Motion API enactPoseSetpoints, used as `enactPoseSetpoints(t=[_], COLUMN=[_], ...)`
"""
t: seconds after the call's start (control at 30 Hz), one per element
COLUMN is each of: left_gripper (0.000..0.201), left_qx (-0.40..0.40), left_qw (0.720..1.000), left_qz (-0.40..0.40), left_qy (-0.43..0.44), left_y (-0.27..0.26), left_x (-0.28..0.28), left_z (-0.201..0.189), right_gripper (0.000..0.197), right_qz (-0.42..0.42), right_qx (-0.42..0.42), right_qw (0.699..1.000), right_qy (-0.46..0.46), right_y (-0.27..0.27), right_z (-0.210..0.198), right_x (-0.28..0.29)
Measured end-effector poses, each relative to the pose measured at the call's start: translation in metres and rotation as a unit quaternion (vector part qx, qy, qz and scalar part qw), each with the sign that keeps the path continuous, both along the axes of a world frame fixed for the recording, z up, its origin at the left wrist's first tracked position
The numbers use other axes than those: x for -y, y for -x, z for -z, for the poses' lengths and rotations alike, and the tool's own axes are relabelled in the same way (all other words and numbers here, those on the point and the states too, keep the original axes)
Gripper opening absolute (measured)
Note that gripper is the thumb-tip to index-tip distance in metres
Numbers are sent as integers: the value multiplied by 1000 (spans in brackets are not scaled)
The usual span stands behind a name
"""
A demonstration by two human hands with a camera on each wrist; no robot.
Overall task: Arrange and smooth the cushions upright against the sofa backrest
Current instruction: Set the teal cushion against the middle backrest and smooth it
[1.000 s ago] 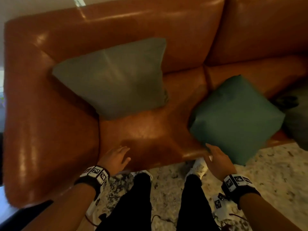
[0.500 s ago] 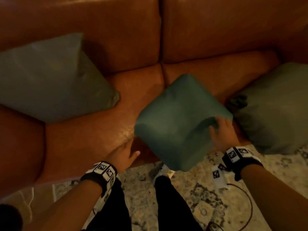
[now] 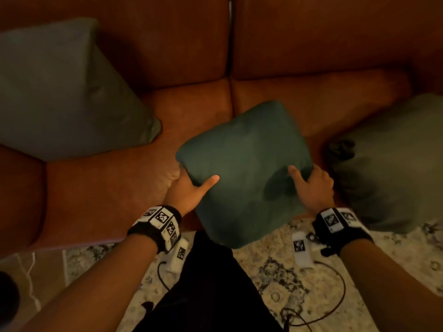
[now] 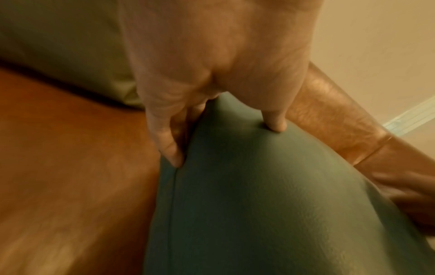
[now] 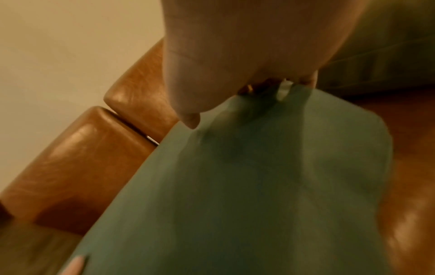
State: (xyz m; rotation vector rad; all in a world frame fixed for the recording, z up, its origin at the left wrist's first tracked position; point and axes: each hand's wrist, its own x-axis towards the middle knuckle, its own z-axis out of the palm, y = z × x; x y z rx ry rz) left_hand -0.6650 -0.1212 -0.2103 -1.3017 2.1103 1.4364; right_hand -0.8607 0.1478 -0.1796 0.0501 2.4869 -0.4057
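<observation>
1. The teal cushion (image 3: 244, 168) is in the lower middle of the head view. It lies on the front part of the sofa seat (image 3: 107, 188), and its near corner hangs over the seat edge above the rug (image 3: 275, 283).
2. The left hand (image 3: 189, 195) grips the left edge of the teal cushion. The thumb lies on the top face and the fingers go under the edge.
3. In the left wrist view the fingers (image 4: 169, 148) of this hand press along the seam of the cushion.
4. The right hand (image 3: 314, 188) grips the right edge of the same cushion. The thumb is on top, the fingers curl around the side, and the cloth is creased beside it.
5. In the right wrist view the cloth is bunched up at the fingers of the right hand (image 5: 247, 55).
6. A grey-green cushion (image 3: 62, 92) is in the upper left of the head view. It leans against the sofa backrest (image 3: 167, 39), near the armrest.
7. Another grey-green cushion (image 3: 395, 164) is at the right edge of the head view. It lies on the seat, just beside the right hand.
8. Black cables (image 3: 335, 295) lie on the rug at the bottom of the head view.
</observation>
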Motion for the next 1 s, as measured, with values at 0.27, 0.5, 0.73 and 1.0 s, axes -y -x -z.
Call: enactPoseSetpoints(t=[0.27,0.5,0.73,1.0], left_gripper=[131,88,57,89], left_qx=[48,105,176,261], left_qw=[986,985,962,956], left_qz=[142,80,202,124], left_qy=[71,110,44,-59], left_y=[-2,49,109,104], left_x=[60,117,146,140], left_z=[-7,-23,6,35], right_gripper=[57,77,74,75], right_qz=[172,103,-77,-140], right_qx=[167,77,69,201], right_qw=[959,991,991,969], right_qy=[152,35,80,-20], right_y=[-52,64,145,158], right_z=[6,27,43,70], right_x=[-15,32,124,124])
